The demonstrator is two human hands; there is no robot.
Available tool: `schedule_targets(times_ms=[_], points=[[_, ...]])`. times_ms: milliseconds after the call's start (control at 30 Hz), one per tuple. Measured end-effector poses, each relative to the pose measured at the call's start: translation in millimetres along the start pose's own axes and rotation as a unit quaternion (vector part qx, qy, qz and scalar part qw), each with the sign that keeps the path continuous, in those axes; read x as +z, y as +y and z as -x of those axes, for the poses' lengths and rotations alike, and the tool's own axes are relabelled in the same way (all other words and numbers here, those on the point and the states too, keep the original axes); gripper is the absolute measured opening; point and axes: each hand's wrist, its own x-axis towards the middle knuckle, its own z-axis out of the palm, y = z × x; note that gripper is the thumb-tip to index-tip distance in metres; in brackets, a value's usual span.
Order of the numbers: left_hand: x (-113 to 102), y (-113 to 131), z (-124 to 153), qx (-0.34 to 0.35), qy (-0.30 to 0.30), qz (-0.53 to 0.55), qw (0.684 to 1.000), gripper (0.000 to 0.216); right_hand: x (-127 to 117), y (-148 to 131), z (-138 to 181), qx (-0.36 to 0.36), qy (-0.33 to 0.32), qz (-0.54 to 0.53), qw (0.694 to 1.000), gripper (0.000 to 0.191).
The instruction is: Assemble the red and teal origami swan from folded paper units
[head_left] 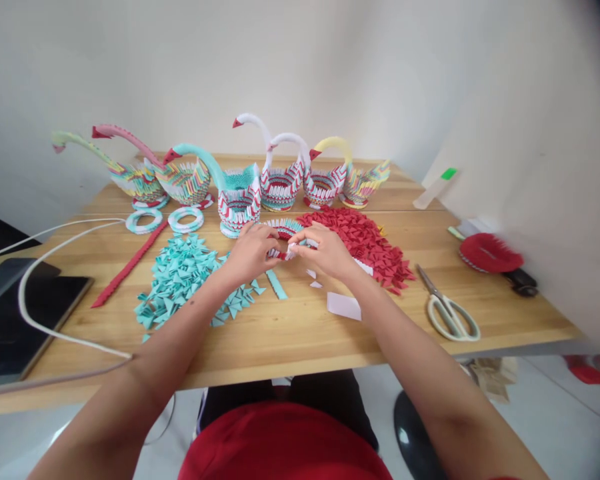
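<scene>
Above the middle of the table, a curved band of interlocked folded paper pieces [286, 228] in red, white and turquoise is held up by both hands. My left hand [250, 252] closes on its left and near side. With fingertips pinched, my right hand [325, 248] works at a white folded paper piece [291, 249] on the near edge; the fingers partly hide it. Left of my left hand lies a heap of turquoise paper triangles [180, 273]. A heap of red paper triangles [363, 243] spreads behind and right of my right hand. Small white triangles [315, 284] lie below it.
Several folded-paper swans [239, 207] line the back. Two paper rings [185, 219], a red strip [130, 265] and a dark tablet-like device [55, 313] with a white cable [25, 293] lie left. Scissors [450, 310], white paper [343, 306] and a red round piece [490, 253] are right.
</scene>
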Motion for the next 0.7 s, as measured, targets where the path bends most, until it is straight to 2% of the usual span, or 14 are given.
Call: schedule_targets(times_ms=[333, 700], points=[[7, -6, 5, 0.003, 0.025, 0.02, 0.999, 0.008, 8, 10, 3, -0.04, -0.024, -0.027, 0.999, 0.007], [7, -6, 7, 0.018, 0.026, 0.031, 0.999, 0.011, 14, 8, 6, -0.002, -0.03, -0.066, 0.997, 0.006]])
